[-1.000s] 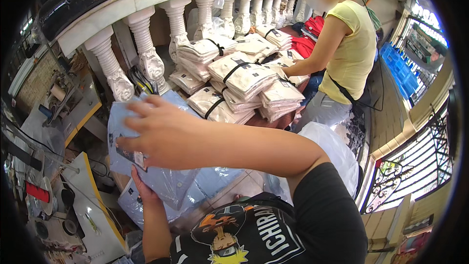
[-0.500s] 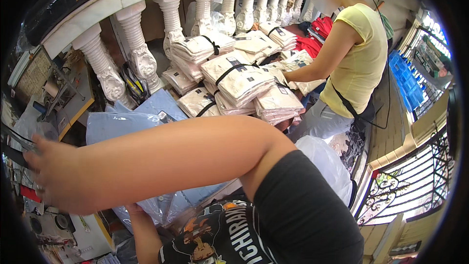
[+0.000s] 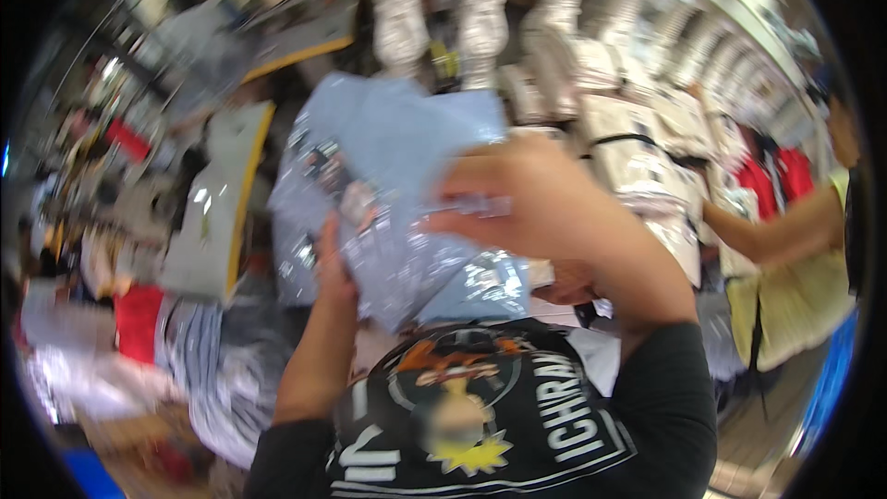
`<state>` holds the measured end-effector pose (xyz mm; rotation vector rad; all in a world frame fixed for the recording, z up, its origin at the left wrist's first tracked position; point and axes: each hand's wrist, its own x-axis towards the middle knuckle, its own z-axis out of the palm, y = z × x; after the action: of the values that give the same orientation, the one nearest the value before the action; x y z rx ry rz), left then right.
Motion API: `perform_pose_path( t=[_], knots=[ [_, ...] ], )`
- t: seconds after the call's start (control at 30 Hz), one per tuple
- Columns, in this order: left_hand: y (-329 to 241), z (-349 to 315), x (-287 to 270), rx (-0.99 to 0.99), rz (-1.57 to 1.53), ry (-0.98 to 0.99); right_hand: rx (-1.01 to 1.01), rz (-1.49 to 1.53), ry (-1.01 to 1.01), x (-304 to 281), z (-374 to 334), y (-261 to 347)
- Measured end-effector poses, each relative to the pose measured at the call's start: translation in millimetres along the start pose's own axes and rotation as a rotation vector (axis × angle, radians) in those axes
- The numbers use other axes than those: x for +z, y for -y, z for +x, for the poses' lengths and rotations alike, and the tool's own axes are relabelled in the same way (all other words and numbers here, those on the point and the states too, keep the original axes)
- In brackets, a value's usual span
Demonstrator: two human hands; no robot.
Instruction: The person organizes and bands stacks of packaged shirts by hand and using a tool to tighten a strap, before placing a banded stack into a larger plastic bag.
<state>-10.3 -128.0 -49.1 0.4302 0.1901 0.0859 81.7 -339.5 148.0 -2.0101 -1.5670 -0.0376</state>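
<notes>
Pale-blue garments [image 3: 383, 143] in shiny plastic [image 3: 388, 282] sit around 10 o'clock on my feed. Left hand [image 3: 335, 266] at 8 touches their edge; right hand [image 3: 499, 192] at 2 has curled fingers, but with this blur I can't tell if either's pinching. Slick plastic could slide if support's one-sided, imo.

Narrow gap between blue garments [image 3: 383, 134] and grey tabletop [image 3: 229, 150], balusters [image 3: 482, 23] blocking ahead, cream bundles [image 3: 628, 166] at right
</notes>
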Motion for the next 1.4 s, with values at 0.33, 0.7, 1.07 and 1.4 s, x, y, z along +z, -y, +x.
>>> perform_pose_path(
  t=[0.33,0.7,1.07,1.4],
  knots=[
    [7,18,1,0.112,0.158,-0.131,0.898,0.875,-0.143,68,-54,-44],
    [3,29,-8,0.013,0.052,-0.053,0.692,0.713,-0.553,107,-8,-6],
    [-21,42,-27,0.002,-0.079,0.442,0.521,0.580,-0.550,93,90,4],
    [-50,19,-35,-0.001,0.094,0.041,0.566,0.623,-0.820,-11,62,36]
  ],
)
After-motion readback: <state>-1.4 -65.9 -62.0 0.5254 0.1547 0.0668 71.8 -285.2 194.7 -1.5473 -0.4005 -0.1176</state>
